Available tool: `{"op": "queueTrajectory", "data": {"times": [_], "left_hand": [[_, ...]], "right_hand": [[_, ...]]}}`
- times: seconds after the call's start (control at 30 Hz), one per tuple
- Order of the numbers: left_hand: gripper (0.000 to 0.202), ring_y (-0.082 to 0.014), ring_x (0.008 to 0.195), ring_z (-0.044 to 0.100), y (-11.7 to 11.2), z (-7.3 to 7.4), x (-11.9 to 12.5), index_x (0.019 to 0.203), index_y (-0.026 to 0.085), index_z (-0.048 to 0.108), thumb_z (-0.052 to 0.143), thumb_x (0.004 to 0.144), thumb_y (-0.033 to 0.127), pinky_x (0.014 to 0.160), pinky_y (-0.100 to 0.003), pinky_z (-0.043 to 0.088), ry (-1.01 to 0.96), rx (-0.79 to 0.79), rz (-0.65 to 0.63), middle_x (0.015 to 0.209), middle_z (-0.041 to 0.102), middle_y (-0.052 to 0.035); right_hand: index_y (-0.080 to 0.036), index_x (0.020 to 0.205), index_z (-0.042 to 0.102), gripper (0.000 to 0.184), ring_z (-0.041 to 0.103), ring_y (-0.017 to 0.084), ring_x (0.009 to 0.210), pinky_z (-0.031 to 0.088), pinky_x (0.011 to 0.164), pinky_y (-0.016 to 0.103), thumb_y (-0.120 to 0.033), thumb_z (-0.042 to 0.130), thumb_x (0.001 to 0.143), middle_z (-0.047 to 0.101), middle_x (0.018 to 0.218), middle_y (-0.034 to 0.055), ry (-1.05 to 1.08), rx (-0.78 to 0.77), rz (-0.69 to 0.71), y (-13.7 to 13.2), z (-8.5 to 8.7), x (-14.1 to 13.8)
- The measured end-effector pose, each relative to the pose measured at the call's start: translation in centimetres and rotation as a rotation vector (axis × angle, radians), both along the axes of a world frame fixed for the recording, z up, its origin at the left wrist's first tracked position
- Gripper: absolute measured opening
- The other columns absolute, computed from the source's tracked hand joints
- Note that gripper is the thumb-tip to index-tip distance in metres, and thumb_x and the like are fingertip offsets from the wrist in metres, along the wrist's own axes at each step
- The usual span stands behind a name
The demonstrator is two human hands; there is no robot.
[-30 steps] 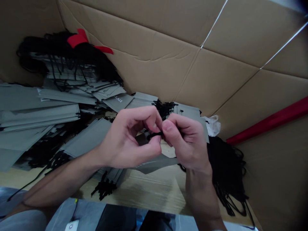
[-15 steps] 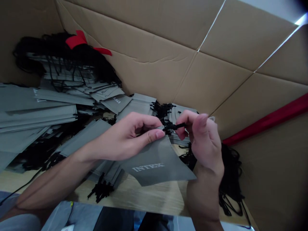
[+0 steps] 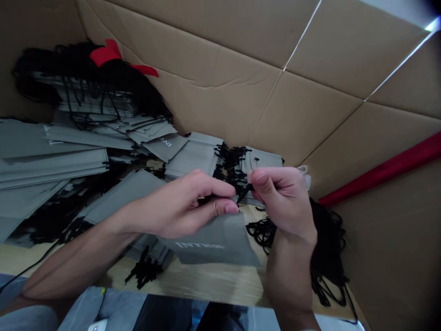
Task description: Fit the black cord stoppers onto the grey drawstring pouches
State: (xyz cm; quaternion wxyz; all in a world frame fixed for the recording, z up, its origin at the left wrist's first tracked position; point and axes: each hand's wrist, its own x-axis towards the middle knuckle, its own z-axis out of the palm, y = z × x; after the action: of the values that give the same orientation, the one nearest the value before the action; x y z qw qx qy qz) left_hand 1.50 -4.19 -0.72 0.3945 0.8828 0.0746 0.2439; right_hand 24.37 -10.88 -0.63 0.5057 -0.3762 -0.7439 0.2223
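One grey pouch (image 3: 223, 236), white INTEX print

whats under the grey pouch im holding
Below the grey pouch, pinched by the left hand while the right hand pinches its black drawstring, show the wooden tabletop, more flat pouches and loose black cords. What lies directly beneath it is covered.

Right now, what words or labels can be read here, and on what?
"INTEX": white, motion-blurred, on the grey pouch in the left hand.
"INT": upside down, rest hidden, on a piled pouch.
White print on the far-left pouch: too small to read.
Black cord in the right hand: no print.
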Motion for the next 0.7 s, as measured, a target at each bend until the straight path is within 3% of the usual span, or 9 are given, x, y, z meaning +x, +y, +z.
{"op": "queueTrajectory", "data": {"times": [0.17, 0.3, 0.43, 0.53, 0.6, 0.7], "left_hand": [[0.043, -0.0095, 0.056, 0.029, 0.1, 0.5, -0.7, 0.073, 0.020, 0.040, 0.059, 0.112, 0.025, 0.054, -0.028, 0.025, -0.054, -0.008, -0.120, 0.064, 0.030, 0.0068], [0.044, -0.0096, 0.054, 0.029, 0.3, 0.7, -0.8, 0.072, 0.021, 0.042, 0.058, 0.112, 0.025, 0.051, -0.028, 0.024, -0.088, 0.035, -0.008, 0.063, 0.029, 0.0066], [0.041, -0.0096, 0.054, 0.030, 0.4, 0.5, -0.6, 0.073, 0.021, 0.045, 0.057, 0.112, 0.026, 0.051, -0.026, 0.026, -0.074, 0.053, 0.006, 0.063, 0.030, 0.0067], [0.038, -0.0098, 0.054, 0.030, 0.3, 0.3, -0.6, 0.074, 0.021, 0.049, 0.061, 0.110, 0.024, 0.051, -0.027, 0.026, -0.071, 0.057, 0.015, 0.062, 0.033, 0.0071], [0.037, -0.0102, 0.054, 0.030, 0.2, 0.2, -0.5, 0.074, 0.021, 0.050, 0.062, 0.109, 0.023, 0.051, -0.028, 0.026, -0.088, 0.078, 0.006, 0.061, 0.034, 0.0071], [0.038, -0.0107, 0.057, 0.034, 0.0, 0.3, -0.5, 0.074, 0.021, 0.047, 0.061, 0.109, 0.020, 0.055, -0.029, 0.030, -0.120, 0.131, -0.037, 0.063, 0.037, 0.0061]], "right_hand": [[-0.021, 0.068, 0.042, 0.059, 0.026, 0.010, 0.060, 0.020, 0.054, 0.030, -0.050, 0.059, 0.117, 0.030, 0.066, -0.0046, 0.145, -0.087, 0.160, 0.7, -0.7, -0.4], [-0.022, 0.069, 0.044, 0.062, 0.030, 0.011, 0.059, 0.022, 0.053, 0.031, -0.062, 0.054, 0.116, 0.036, 0.064, -0.0039, 0.142, -0.091, 0.042, 0.9, -0.8, -0.3], [-0.021, 0.075, 0.056, 0.065, 0.036, 0.011, 0.062, 0.026, 0.055, 0.029, -0.078, 0.062, 0.105, 0.045, 0.068, -0.0032, -0.064, -0.029, 0.002, 0.3, 0.1, -0.2], [-0.020, 0.074, 0.060, 0.053, 0.033, 0.009, 0.061, 0.024, 0.054, 0.028, -0.059, 0.080, 0.103, 0.042, 0.065, -0.0052, -0.126, 0.000, 0.038, 0.1, 0.3, -0.3], [-0.019, 0.071, 0.057, 0.050, 0.031, 0.009, 0.061, 0.024, 0.054, 0.028, -0.047, 0.080, 0.105, 0.038, 0.065, -0.0055, -0.090, -0.002, 0.078, 0.2, 0.0, -0.4], [-0.020, 0.068, 0.049, 0.054, 0.028, 0.010, 0.061, 0.023, 0.054, 0.028, -0.044, 0.073, 0.110, 0.035, 0.065, -0.0050, 0.016, -0.039, 0.127, 0.3, -0.4, -0.7]]}}
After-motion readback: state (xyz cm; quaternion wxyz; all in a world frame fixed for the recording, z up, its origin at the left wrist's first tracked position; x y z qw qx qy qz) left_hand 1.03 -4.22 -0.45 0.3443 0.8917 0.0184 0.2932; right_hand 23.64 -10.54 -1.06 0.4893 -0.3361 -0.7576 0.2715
